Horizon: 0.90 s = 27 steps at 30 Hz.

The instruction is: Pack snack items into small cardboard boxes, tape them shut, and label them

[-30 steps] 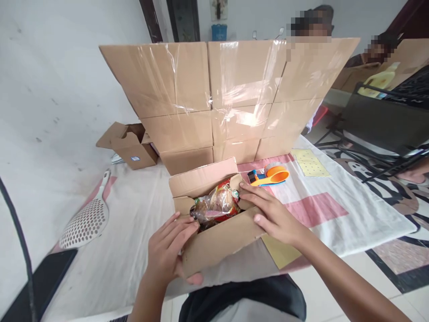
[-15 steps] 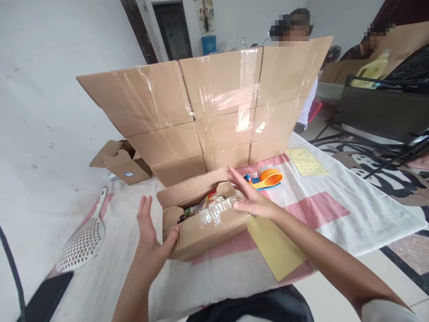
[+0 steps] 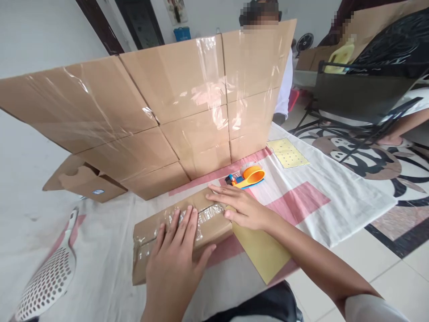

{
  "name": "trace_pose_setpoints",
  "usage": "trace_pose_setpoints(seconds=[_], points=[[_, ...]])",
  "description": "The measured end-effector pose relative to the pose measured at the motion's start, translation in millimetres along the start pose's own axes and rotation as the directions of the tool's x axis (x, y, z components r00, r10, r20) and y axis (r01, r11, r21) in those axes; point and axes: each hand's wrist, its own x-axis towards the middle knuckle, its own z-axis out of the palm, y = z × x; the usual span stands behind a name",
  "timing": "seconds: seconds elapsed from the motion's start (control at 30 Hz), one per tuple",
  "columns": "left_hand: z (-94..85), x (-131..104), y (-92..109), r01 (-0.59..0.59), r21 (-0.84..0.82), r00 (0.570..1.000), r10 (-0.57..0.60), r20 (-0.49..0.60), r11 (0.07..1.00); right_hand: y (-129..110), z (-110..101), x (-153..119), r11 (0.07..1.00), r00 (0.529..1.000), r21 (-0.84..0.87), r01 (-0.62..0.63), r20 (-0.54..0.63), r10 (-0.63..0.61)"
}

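White tablecloth with pink patches covers the table, and behind it a taped cardboard panel rises across the upper middle of the frame! Down at the lower centre sits the cardboard box, flaps folded down, wrinkled clear tape along the seam of its top. And look at the left hand: palm down, fingers slightly spread and flat across the flaps, thumb reaching over the front face, nothing clasped. Over at the box's right end, the right hand lies with fingers extended along the top, thumb apart, pressing rather than gripping. Just beyond it, right of centre, waits an orange and blue tape dispenser. One yellow sheet lies under the right forearm; a dotted yellow sheet lies further up and right. On the left flank, a smaller opened carton stands beside the panel, with a white perforated skimmer at lower left. Black folding chair, upper right!
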Motion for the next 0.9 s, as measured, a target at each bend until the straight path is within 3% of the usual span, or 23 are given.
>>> trace_pose_setpoints(seconds=[0.03, 0.07, 0.13, 0.2, 0.27, 0.37, 0.5, 0.67, 0.8, 0.83, 0.9], points=[[2.8, 0.6, -0.9, 0.002, 0.017, 1.000, -0.002, 0.002, 1.000, 1.2, -3.5, -3.1, 0.991, 0.989, 0.022, -0.134, -0.060, 0.135], [3.9, 0.4, -2.6, 0.001, 0.033, 1.000, -0.002, 0.005, 0.999, 4.2, -8.1, -6.9, 0.955, 0.947, 0.051, -0.293, -0.118, 0.297], [1.8, 0.5, -4.6, -0.004, 0.069, 0.999, 0.001, 0.045, 0.998, 16.2, -19.2, -16.0, 0.811, 0.786, 0.101, -0.577, -0.203, 0.584], [-3.8, 5.0, -0.9, 0.001, 0.124, 0.994, -0.015, 0.110, 0.992, 33.7, -28.5, -25.0, 0.698, 0.658, 0.098, -0.710, -0.262, 0.706], [-9.5, 15.0, 8.7, 0.018, 0.196, 0.984, -0.052, 0.168, 0.980, 51.8, -31.3, -30.2, 0.675, 0.612, 0.078, -0.733, -0.356, 0.706], [-12.4, 32.0, 24.9, 0.021, 0.247, 0.978, -0.071, 0.197, 0.969, 71.9, -20.7, -28.1, 0.715, 0.607, 0.066, -0.696, -0.479, 0.634], [-7.8, 38.6, 30.8, -0.018, 0.188, 0.974, -0.025, 0.225, 0.982, 87.6, 5.1, -16.0, 0.750, 0.606, 0.087, -0.656, -0.531, 0.592], [-21.8, 49.6, 32.2, 0.084, 0.154, 0.932, -0.133, 0.336, 0.984, 101.9, 18.4, -9.4, 0.777, 0.567, 0.188, -0.601, -0.585, 0.580], [-42.7, 85.8, 47.8, 0.196, 0.178, 0.862, -0.256, 0.437, 0.964, 88.7, 3.9, -18.6, 0.854, 0.573, 0.198, -0.481, -0.667, 0.477], [-45.3, 95.2, 52.8, 0.202, 0.189, 0.857, -0.267, 0.441, 0.961, 79.8, -2.6, -23.3, 0.882, 0.582, 0.176, -0.437, -0.693, 0.426], [-45.4, 109.5, 63.8, 0.169, 0.171, 0.890, -0.225, 0.397, 0.971, 55.9, -15.7, -35.3, 0.932, 0.594, 0.111, -0.345, -0.743, 0.308]])
